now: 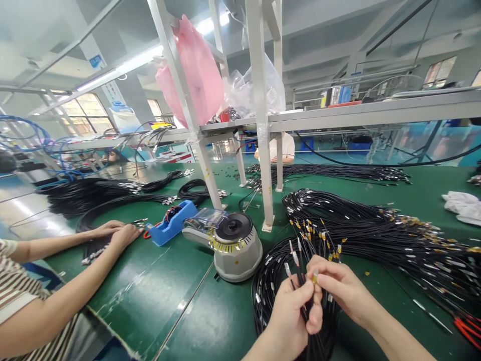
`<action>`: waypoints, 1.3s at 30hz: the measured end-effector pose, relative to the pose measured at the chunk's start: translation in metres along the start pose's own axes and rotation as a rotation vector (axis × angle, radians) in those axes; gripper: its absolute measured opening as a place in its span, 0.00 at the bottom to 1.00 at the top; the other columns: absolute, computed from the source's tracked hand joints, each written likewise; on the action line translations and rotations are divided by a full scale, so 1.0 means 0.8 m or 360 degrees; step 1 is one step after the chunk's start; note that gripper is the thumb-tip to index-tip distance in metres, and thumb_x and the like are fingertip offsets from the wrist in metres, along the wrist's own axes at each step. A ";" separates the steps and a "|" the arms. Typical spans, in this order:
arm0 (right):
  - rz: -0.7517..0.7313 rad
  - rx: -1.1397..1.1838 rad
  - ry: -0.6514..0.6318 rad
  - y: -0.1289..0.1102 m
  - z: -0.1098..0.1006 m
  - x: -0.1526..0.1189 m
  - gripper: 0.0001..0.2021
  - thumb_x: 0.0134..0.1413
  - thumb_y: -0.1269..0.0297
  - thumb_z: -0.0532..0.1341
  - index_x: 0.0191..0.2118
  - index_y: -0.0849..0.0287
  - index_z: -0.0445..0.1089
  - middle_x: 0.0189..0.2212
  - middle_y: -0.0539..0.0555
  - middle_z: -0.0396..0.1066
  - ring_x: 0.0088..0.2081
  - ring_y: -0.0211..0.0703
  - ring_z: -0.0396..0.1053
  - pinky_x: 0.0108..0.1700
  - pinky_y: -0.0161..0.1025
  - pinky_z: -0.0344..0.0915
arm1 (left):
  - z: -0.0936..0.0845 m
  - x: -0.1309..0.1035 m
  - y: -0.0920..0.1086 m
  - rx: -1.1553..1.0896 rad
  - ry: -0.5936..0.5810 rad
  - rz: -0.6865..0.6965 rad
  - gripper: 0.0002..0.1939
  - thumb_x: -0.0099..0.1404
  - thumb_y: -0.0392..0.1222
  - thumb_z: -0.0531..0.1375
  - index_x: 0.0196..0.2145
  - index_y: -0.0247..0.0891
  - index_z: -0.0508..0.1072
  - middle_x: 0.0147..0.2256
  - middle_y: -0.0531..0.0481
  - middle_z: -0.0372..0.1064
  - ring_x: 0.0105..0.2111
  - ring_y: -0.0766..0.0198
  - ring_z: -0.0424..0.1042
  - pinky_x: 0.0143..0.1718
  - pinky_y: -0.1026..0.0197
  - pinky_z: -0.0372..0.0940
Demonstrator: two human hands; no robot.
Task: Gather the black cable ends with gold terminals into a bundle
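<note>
My left hand is closed around a few black cables, whose silvery, white-labelled ends stick up past the thumb. Close against it, my right hand pinches a small piece of yellow tape at a cable end, with thumb and fingertips together. Part of that cable is hidden by the fingers. Beneath both hands lies a coiled bundle of black cables with white tags. Just behind it, several cable ends wear yellow tape flags. Left of the bundle stands a grey round tape dispenser with yellow strips around its rim.
Long black cables are heaped on the green table at right, near a white glove. A blue tape holder and a co-worker's hands are at left. White shelf posts rise from the table.
</note>
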State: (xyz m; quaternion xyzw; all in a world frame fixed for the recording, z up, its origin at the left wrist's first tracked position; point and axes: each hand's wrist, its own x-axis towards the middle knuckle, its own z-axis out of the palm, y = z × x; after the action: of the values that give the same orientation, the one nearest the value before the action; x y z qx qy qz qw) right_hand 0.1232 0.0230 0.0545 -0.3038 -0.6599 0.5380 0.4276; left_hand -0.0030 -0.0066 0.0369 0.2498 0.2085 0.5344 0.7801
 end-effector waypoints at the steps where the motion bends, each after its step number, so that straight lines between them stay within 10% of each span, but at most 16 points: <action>1: -0.0012 -0.0027 -0.0003 0.003 -0.003 0.001 0.09 0.53 0.60 0.58 0.28 0.58 0.70 0.28 0.50 0.61 0.32 0.41 0.62 0.35 0.38 0.60 | -0.001 0.000 0.001 -0.0025 -0.0043 -0.0052 0.11 0.53 0.41 0.62 0.24 0.31 0.65 0.16 0.54 0.59 0.08 0.78 0.51 0.08 0.71 0.41; 11: -0.0108 -0.0380 0.0141 0.000 0.000 -0.002 0.15 0.54 0.58 0.57 0.20 0.58 0.61 0.23 0.49 0.59 0.26 0.39 0.59 0.30 0.36 0.57 | -0.012 0.003 0.003 -0.0191 -0.0177 -0.0384 0.09 0.56 0.41 0.59 0.25 0.32 0.64 0.18 0.56 0.55 0.11 0.76 0.54 0.11 0.70 0.41; 18: 0.0263 0.0189 0.0253 0.015 -0.003 0.001 0.17 0.50 0.51 0.57 0.41 0.57 0.71 0.28 0.54 0.68 0.33 0.46 0.66 0.38 0.42 0.62 | -0.020 0.007 0.005 -0.0401 -0.0287 -0.0410 0.08 0.55 0.39 0.59 0.27 0.31 0.64 0.17 0.58 0.51 0.10 0.79 0.46 0.12 0.71 0.36; 22: 0.0180 -0.0068 0.0148 0.005 0.000 0.001 0.09 0.49 0.57 0.60 0.31 0.56 0.72 0.27 0.52 0.68 0.32 0.44 0.65 0.36 0.39 0.61 | -0.012 0.007 0.005 -0.0250 -0.0132 -0.0344 0.11 0.53 0.42 0.61 0.26 0.31 0.64 0.18 0.56 0.55 0.11 0.78 0.52 0.11 0.72 0.40; 27: 0.0299 -0.0154 0.0283 0.008 -0.066 0.003 0.08 0.45 0.57 0.60 0.23 0.56 0.70 0.23 0.53 0.67 0.27 0.47 0.64 0.31 0.42 0.61 | -0.012 0.020 -0.008 -0.0060 0.0187 -0.0006 0.20 0.47 0.53 0.62 0.29 0.35 0.63 0.19 0.55 0.59 0.13 0.70 0.60 0.10 0.68 0.56; 31: 0.0453 -0.0600 0.0855 -0.006 -0.121 0.039 0.09 0.36 0.66 0.64 0.30 0.54 0.73 0.34 0.60 0.71 0.37 0.50 0.67 0.41 0.45 0.58 | -0.022 0.036 -0.024 -0.0079 0.0300 0.0076 0.23 0.45 0.58 0.59 0.32 0.40 0.57 0.14 0.59 0.57 0.09 0.70 0.55 0.07 0.68 0.54; 34: 0.0322 -0.0491 0.0697 -0.033 -0.071 0.079 0.09 0.39 0.61 0.62 0.31 0.55 0.73 0.32 0.58 0.71 0.33 0.48 0.67 0.38 0.44 0.60 | -0.026 0.045 -0.033 -0.0081 0.0333 -0.0023 0.22 0.46 0.56 0.57 0.33 0.42 0.54 0.11 0.58 0.57 0.08 0.68 0.54 0.06 0.67 0.54; 39: 0.0592 -0.0047 0.0185 -0.031 0.101 0.129 0.11 0.40 0.57 0.62 0.26 0.59 0.67 0.16 0.47 0.63 0.16 0.34 0.58 0.21 0.34 0.55 | -0.028 0.049 -0.037 -0.0232 0.0299 -0.0242 0.17 0.48 0.51 0.54 0.32 0.36 0.62 0.11 0.53 0.57 0.08 0.66 0.53 0.09 0.65 0.51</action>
State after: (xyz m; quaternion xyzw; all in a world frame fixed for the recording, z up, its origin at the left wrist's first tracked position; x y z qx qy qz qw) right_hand 0.0062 0.0697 0.0985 -0.4573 -0.5745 0.5794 0.3537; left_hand 0.0186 0.0253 -0.0009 0.1248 0.2595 0.5086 0.8114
